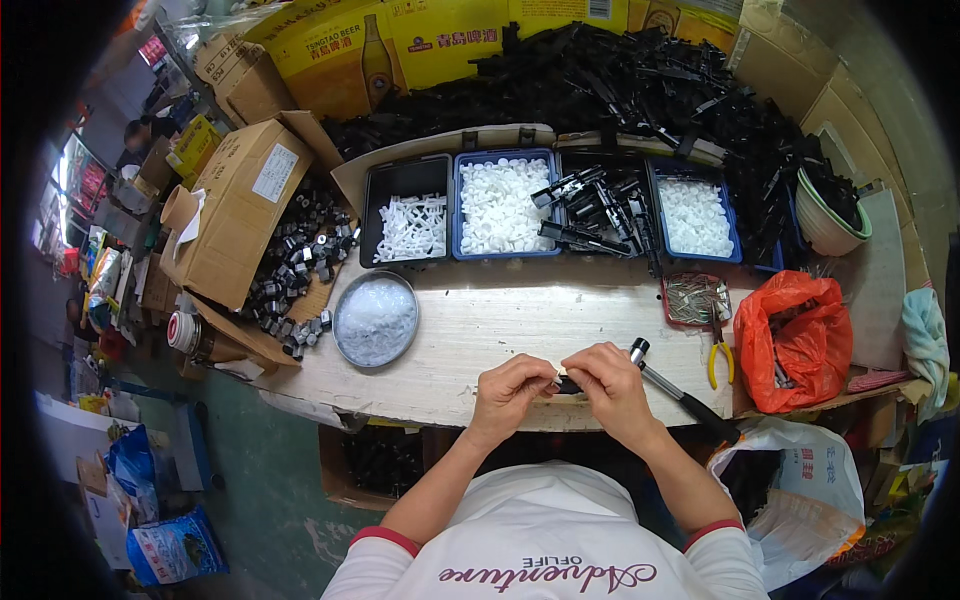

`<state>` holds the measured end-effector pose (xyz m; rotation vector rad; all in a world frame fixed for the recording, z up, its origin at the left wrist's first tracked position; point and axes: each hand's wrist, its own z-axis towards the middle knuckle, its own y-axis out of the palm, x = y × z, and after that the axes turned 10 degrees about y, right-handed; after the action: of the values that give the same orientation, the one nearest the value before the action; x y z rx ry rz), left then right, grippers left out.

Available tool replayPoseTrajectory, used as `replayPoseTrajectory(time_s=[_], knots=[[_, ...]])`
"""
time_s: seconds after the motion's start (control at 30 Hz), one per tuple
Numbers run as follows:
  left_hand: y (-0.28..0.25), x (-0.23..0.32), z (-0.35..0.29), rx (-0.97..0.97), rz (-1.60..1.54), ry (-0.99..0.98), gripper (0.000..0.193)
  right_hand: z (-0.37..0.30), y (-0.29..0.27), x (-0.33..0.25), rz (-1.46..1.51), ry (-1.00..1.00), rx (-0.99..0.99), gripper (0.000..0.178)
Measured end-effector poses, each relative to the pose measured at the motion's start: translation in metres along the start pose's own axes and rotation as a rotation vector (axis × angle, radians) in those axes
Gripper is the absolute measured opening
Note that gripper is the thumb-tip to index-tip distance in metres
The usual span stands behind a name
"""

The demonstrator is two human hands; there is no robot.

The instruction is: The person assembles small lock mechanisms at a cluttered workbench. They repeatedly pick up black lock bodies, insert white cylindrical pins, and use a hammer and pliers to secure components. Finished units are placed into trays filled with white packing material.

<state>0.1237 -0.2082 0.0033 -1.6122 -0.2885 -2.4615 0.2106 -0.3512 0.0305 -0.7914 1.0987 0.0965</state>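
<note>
My left hand [512, 396] and my right hand [610, 388] meet above the front edge of the bench, fingertips almost touching. Both are closed in a pinch. A small white plastic piece [561, 372] shows at my right fingertips; whatever is between my left fingers is mostly hidden. Just under the right fingers is a dark, narrow part [570, 386], largely covered. Beside my right hand lies a hammer [676, 390] with a black grip, its head toward the bench and its handle end over the front edge.
Bins of white plastic parts [505, 205] and black parts [598, 212] line the back, below a black heap [660, 85]. A round dish [376, 318] and a carton [240, 215] stand left. Rightward are a red tray of metal pins [697, 300], yellow-handled pliers [720, 362] and a red bag [795, 340].
</note>
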Motion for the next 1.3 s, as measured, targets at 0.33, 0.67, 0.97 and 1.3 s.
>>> replayPoseTrajectory(time_s=[0.33,0.67,0.97,1.3], knots=[[-0.008,0.005,-0.004,-0.125,0.59,0.202,0.02,-0.013,0.007,0.007,-0.261,-0.158,0.03,0.008],[-0.004,-0.005,-0.009,-0.239,0.743,0.072,0.03,-0.015,0.008,0.02,-0.338,-0.115,-0.086,0.013],[0.012,0.022,0.035,-0.782,1.313,0.003,0.023,-0.003,-0.046,0.041,-0.336,-0.022,0.124,0.01],[0.118,-0.043,0.199,-0.506,1.08,0.501,0.012,0.025,-0.109,0.099,-0.783,0.198,0.272,0.012]])
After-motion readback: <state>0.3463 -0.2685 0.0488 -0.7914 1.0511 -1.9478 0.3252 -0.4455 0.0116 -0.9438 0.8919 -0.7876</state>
